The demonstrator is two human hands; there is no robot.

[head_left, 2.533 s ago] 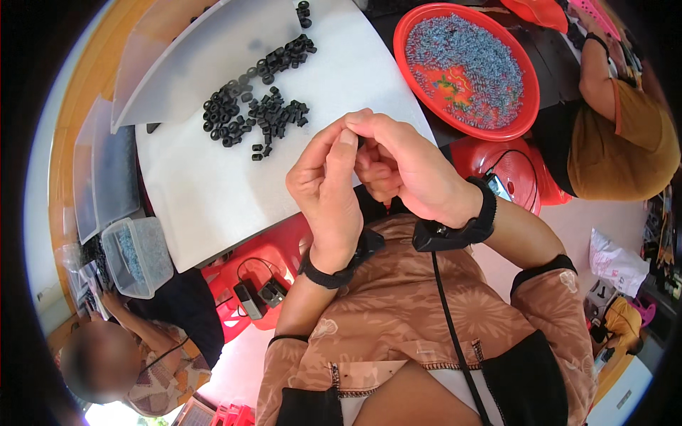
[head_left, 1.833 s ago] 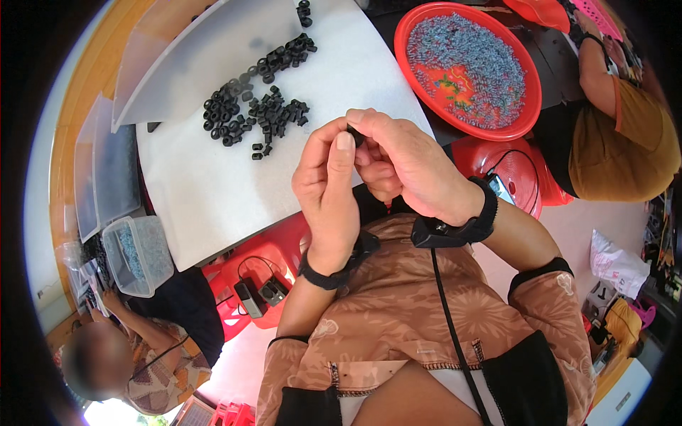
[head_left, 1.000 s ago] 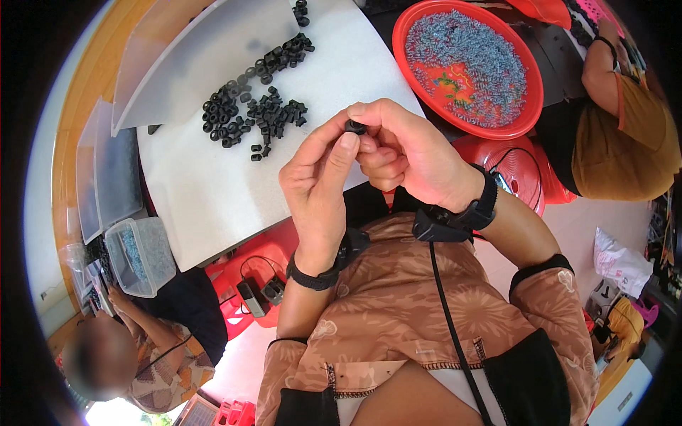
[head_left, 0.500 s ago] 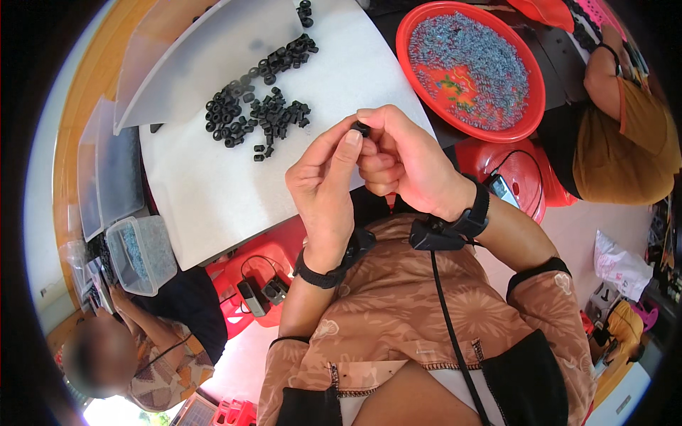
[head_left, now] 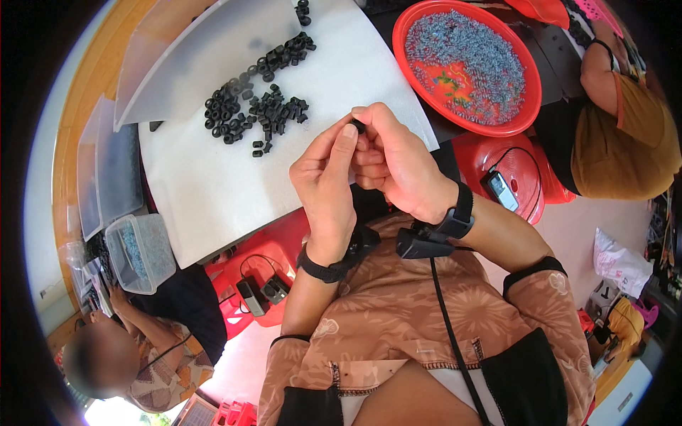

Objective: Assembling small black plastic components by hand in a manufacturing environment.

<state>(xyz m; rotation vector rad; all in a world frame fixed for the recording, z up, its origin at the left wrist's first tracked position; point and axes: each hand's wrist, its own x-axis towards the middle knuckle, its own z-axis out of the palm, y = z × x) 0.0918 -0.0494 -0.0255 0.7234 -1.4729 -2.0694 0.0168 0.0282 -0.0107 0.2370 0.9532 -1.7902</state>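
Note:
Between the fingertips of both hands is a small black cylindrical part (head_left: 358, 126), mostly covered by fingers. My left hand (head_left: 323, 170) pinches it from one side with thumb and index finger. From the other side my right hand (head_left: 398, 160) grips it, its remaining fingers curled in. Both hands are raised over the near right edge of the white work surface (head_left: 192, 192). Farther left on that surface lie loose black ring-shaped parts (head_left: 226, 113) and a pile of smaller black pieces (head_left: 275, 112).
A red basin (head_left: 522, 128) of small bluish-clear pieces stands at the far right. Translucent bins (head_left: 106, 170) and a clear tub (head_left: 153, 266) line the left. Red stools (head_left: 472, 153) stand beside the table. One person sits lower left, another at the right (head_left: 621, 149).
Both hands stay closed around the black part and have shifted very slightly; the right wrist has moved a little left. The piles look the same.

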